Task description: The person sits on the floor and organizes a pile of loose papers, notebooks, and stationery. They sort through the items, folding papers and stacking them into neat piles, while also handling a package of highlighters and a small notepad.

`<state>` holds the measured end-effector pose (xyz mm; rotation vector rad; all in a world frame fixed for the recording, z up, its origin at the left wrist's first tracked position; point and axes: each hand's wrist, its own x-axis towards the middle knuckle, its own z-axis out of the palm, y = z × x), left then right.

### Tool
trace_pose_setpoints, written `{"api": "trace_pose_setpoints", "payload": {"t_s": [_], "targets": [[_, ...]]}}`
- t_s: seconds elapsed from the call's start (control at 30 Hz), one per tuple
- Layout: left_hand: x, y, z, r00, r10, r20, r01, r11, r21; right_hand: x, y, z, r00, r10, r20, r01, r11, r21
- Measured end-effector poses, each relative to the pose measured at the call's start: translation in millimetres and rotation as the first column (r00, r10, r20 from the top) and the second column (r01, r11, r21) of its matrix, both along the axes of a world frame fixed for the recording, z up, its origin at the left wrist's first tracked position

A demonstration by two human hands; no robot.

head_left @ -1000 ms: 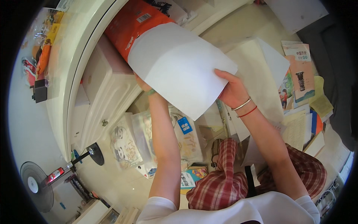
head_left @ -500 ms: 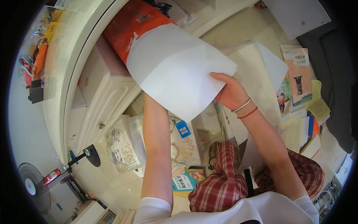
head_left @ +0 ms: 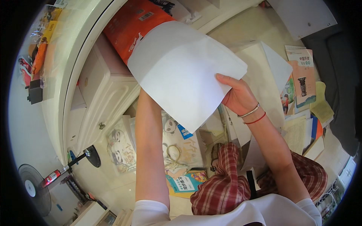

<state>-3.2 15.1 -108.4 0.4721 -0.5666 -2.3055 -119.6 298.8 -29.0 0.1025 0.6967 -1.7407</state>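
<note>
A stack of white paper sheets (head_left: 181,67) juts out of a torn orange wrapper (head_left: 137,22) beside the cabinet. My right hand (head_left: 239,96) pinches the stack's right edge, thumb on top and fingers underneath. My left forearm (head_left: 151,143) reaches up beneath the paper, which covers the hand and its fingers, so what it holds or touches is hidden. Below the paper's lower corner, a partly covered blue label (head_left: 184,132) lies on panda-print packaging (head_left: 175,148).
A white cabinet (head_left: 113,101) borders the left. At right lie large white sheets (head_left: 256,71), a peach-coloured book (head_left: 301,75) and loose papers. A teal workbook (head_left: 184,184) lies by my plaid-covered knee. A fan (head_left: 32,184) stands at lower left.
The paper has shifted to the right and lower, now covering part of the blue label. My right hand has moved slightly right with it, while my left forearm has swung left.
</note>
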Motion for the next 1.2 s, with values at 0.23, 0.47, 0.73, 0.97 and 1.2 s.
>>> {"api": "trace_pose_setpoints", "payload": {"t_s": [0.23,0.47,0.73,0.97,1.2], "targets": [[-8.3,-4.6,2.0,0.999,-0.009,0.031,0.01,0.999,-0.032,-2.2,1.1,8.3,1.0,-0.001,0.01,0.001,0.999,0.043],[-15.3,-22.3,15.4,0.996,-0.014,0.09,0.02,0.998,-0.063,13.5,-2.3,29.8,0.995,-0.044,0.092,0.043,0.999,0.016],[-5.1,-1.2,1.7,0.998,-0.032,0.058,0.034,0.999,-0.04,29.9,-11.4,33.0,0.99,-0.04,0.137,0.049,0.997,-0.064],[-8.3,-10.3,8.8,0.998,-0.028,0.055,0.031,0.998,-0.051,27.6,2.7,1.2,0.987,0.029,0.158,-0.029,1.0,-0.006],[-7.9,-13.4,13.1,0.997,-0.036,0.074,0.041,0.997,-0.063,14.8,-7.8,-23.5,0.999,0.041,0.016,-0.041,0.999,-0.021]]}}
